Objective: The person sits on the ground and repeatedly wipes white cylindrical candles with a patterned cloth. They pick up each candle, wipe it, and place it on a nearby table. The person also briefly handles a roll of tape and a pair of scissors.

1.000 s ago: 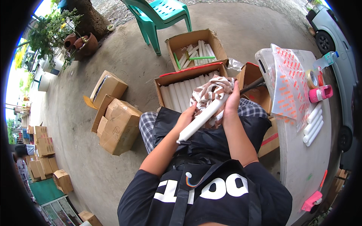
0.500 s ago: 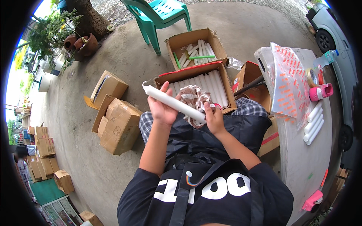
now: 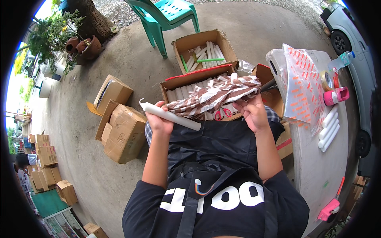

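Above the lap, in front of an open brown cardboard box with a red edge (image 3: 190, 80): two bare hands, one candle, one cloth.

Left hand (image 3: 161, 123): fingers closed round a smooth white cylindrical candle (image 3: 180, 119), wick end up and to the left, blunt end slanting down over black fabric (image 3: 214, 144) on the lap. The left end of a brown-and-white patterned cloth (image 3: 214, 97) meets its fingertips; whether they also pinch it, cannot tell.

Right hand (image 3: 256, 117): thumb and bent fingers gripping the right end of the cloth, which spans loosely gathered between the hands, partly covering the box.

Box contents: white candles (image 3: 179, 93) in a row; red-handled scissors (image 3: 221, 114), partly hidden, below the cloth.

Just beyond: a second open cardboard box (image 3: 184, 44), holding loose white candles (image 3: 212, 51) and slim green strips (image 3: 210, 60).

To the right, on a pale grey table (image 3: 317, 170): a clear plastic sheet with orange marks (image 3: 301, 89); a tan tape roll (image 3: 327, 80); a bright pink plastic holder (image 3: 331, 98); a small group of white candles (image 3: 328, 135), side by side.
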{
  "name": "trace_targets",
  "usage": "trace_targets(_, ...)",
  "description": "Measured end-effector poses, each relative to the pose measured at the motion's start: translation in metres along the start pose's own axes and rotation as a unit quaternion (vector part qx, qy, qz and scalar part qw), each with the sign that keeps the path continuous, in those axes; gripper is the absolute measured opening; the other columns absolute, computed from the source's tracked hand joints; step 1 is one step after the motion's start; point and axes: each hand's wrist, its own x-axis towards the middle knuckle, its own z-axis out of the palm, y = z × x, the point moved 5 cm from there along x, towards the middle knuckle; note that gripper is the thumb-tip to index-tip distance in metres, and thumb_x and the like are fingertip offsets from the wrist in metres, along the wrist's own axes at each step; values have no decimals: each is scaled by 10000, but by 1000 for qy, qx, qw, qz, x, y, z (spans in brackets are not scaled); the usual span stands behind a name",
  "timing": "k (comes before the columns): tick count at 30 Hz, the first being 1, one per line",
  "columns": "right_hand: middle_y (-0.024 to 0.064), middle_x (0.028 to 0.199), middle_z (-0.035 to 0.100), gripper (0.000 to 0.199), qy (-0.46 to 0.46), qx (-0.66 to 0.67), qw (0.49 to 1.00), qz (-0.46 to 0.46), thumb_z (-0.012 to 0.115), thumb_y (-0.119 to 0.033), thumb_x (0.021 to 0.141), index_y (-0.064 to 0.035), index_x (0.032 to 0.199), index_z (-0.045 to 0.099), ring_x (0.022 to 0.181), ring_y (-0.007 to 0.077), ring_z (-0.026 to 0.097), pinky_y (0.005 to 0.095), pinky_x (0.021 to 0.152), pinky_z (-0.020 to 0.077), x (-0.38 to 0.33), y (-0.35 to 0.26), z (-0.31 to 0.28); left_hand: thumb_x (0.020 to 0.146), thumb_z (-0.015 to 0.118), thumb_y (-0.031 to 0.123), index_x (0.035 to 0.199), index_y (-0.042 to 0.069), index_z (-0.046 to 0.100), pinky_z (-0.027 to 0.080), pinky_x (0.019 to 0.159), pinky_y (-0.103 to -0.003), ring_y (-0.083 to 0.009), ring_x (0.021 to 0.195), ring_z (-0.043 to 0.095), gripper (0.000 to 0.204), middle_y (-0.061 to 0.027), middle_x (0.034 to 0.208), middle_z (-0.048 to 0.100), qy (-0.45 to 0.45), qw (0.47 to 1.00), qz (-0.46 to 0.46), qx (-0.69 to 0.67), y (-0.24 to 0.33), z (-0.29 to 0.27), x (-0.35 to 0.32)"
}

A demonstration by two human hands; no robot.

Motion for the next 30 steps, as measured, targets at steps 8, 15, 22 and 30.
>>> trace_targets(8, 87, 1198, 563, 487, -61, 243, 967, 54, 488, -473, 911, -120, 1246, 489, 1124, 265, 538, 457, 982, 433, 30, 70, -47, 940, 252, 491, 906, 54, 575, 441, 632, -351, -194, 640, 476, 545, -57, 632, 516, -124, 983, -103, 87, -24, -3, -13)
trace_targets(15, 135, 1278, 518, 531, -68, 185, 980, 37, 463, -420, 929, -72, 1328, 420, 1137, 331, 534, 484, 972, 444, 28, 42, -27, 948, 174, 534, 878, 28, 589, 409, 606, -301, -186, 550, 500, 658, -88, 547, 537, -124, 944, -11, 305, -16, 18, -23)
trace_targets(22, 152, 996, 661, 540, -108, -143, 984, -21, 373, -467, 968, -1, 1203, 512, 1058, 250, 596, 385, 954, 436, 23, 17, -38, 970, 146, 497, 820, 25, 586, 405, 550, -288, -172, 506, 491, 663, -72, 507, 502, -143, 933, 39, 328, -19, 22, -22)
trace_targets(30, 108, 1282, 520, 579, -80, -1, 997, 10, 604, -291, 883, -55, 1358, 373, 1125, 245, 562, 397, 946, 472, 12, 22, -51, 941, 87, 636, 935, -17, 666, 504, 564, -292, -158, 504, 553, 872, -67, 549, 543, -106, 830, 116, 535, 25, 19, -8)
